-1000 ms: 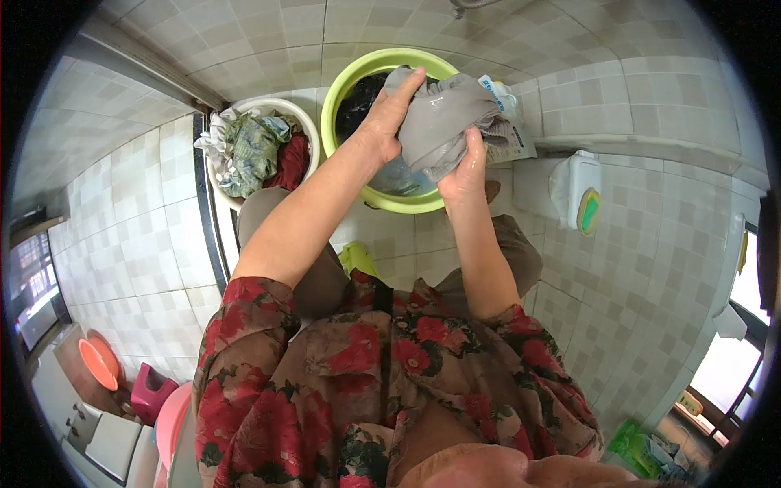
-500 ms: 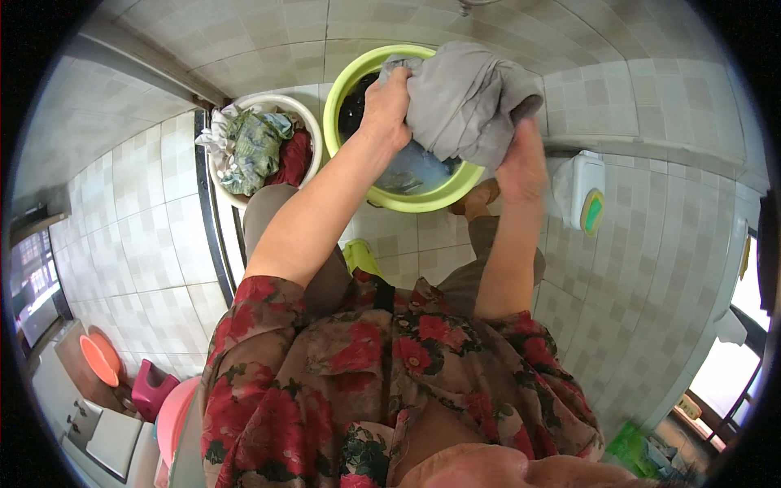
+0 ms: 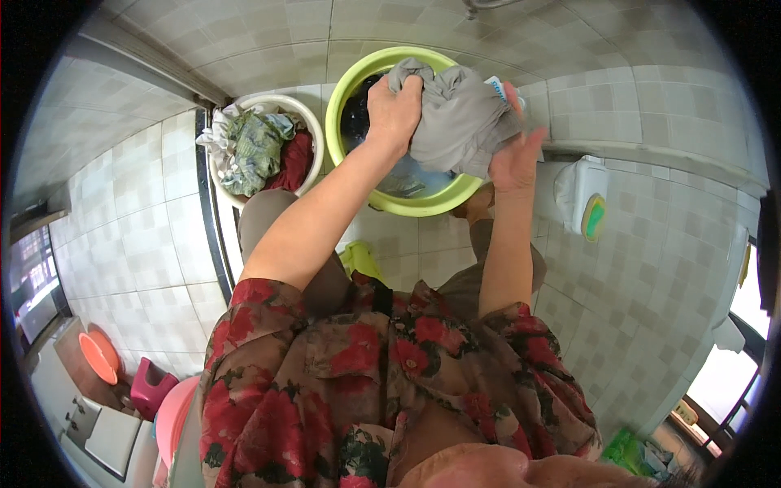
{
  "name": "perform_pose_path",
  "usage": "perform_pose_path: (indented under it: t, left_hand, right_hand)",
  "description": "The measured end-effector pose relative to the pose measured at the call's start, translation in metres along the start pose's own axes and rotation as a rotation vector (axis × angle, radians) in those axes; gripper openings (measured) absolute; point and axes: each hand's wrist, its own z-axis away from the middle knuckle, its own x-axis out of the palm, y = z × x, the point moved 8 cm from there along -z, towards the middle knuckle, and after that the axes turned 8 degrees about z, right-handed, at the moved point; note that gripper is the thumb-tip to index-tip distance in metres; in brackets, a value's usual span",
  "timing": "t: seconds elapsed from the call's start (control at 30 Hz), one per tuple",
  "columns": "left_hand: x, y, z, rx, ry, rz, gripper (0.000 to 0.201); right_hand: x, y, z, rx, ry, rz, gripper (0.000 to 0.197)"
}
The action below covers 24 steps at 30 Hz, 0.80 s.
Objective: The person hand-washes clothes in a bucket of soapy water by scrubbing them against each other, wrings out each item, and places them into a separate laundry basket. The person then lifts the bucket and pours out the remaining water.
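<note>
A grey garment [image 3: 460, 114] hangs bunched over a lime-green basin [image 3: 431, 205] that holds cloudy water and dark clothes [image 3: 355, 122]. My left hand [image 3: 394, 110] is closed around the garment's upper left part, its knuckles upward. At the garment's right edge, my right hand [image 3: 517, 156] is open, its fingers apart and the palm against or just beside the cloth; the exact contact is partly hidden. Past the garment, part of a white package with blue marks [image 3: 495, 86] shows near my right fingertips.
Left of the basin stands a white tub [image 3: 316, 134] with green patterned [image 3: 254, 150] and dark red clothes [image 3: 293, 159]. A white container [image 3: 579, 195] with a green-and-yellow sponge [image 3: 595, 218] is at the right wall. Something lime green [image 3: 358, 259] lies between my legs.
My right hand has opened, its fingers spreading at the cloth's edge. The garment has shifted slightly left and down, uncovering the white package. My left hand keeps its hold, a little lower.
</note>
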Motion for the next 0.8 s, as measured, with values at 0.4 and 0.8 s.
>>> perform_pose_path:
  t: [0.4,0.8]
  left_hand:
    - [0.046,0.016,0.046,0.763,-0.475,-0.636,0.030]
    - [0.046,-0.029,0.028,0.462,-0.742,-0.892,0.027]
  right_hand:
    - [-0.011,0.043,-0.030,0.539,-0.040,0.433,0.031]
    - [-0.043,0.095,0.009,0.802,0.090,0.366,0.034]
